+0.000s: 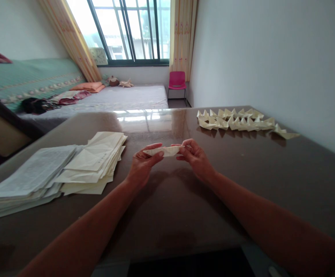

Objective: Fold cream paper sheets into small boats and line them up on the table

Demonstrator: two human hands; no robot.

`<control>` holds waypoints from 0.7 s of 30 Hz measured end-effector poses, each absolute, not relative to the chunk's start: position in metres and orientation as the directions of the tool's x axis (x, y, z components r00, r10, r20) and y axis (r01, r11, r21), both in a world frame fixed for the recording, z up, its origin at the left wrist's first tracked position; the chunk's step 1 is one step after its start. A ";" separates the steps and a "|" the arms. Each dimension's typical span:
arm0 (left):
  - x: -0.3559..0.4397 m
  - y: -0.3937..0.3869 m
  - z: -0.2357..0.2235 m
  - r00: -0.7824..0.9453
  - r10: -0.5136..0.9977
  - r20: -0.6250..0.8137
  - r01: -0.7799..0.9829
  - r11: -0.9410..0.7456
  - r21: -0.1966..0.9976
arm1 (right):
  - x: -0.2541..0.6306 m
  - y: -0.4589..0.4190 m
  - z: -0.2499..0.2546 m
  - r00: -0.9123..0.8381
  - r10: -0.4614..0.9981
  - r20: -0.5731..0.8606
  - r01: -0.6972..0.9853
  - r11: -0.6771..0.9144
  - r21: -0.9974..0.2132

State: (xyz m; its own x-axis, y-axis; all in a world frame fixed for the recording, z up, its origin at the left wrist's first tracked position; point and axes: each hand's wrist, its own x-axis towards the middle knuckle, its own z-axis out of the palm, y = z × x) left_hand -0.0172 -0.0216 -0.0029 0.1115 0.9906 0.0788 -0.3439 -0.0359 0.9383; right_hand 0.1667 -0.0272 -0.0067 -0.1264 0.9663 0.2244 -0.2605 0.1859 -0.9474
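Note:
A small piece of folded cream paper (171,151), long and narrow with pointed ends, is held level just above the table between both hands. My left hand (144,161) pinches its left end, thumb in front and fingers behind. The right end is gripped by my right hand (195,157) between thumb and fingers. At the back right stand several folded paper boats (239,122) in close rows, with one boat (285,132) at the near right end. A stack of cream paper sheets (94,159) lies to the left of my left hand.
Beside the cream sheets, a pile of printed paper (32,173) reaches toward the left edge of the glossy brown table (173,215). A dark-framed chair (6,134) stands at the left. Beyond the table are a bed (138,96) and a pink chair (177,80); a white wall borders the right.

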 end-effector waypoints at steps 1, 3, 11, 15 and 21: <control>-0.017 -0.022 -0.002 0.115 0.991 0.074 -0.333 -0.032 0.942 | 0.166 -0.028 -0.007 -0.127 0.969 0.210 -0.268 0.171 -0.948; -0.016 -0.025 -0.002 0.127 0.989 0.075 -0.308 -0.033 0.951 | 0.164 -0.029 -0.007 -0.145 0.973 0.179 -0.271 0.135 -0.953; -0.010 -0.028 -0.003 0.161 0.980 0.115 -0.207 -0.081 0.975 | 0.158 -0.030 -0.013 -0.197 0.961 0.194 -0.188 0.157 -0.969; -0.012 -0.027 -0.005 0.160 0.981 0.109 -0.152 -0.085 0.985 | 0.160 -0.029 -0.014 -0.193 0.966 0.171 -0.198 0.132 -0.971; -0.014 -0.027 -0.003 0.144 0.983 0.115 -0.018 -0.113 0.993 | 0.161 -0.027 -0.016 -0.194 0.968 0.157 -0.221 0.112 -0.969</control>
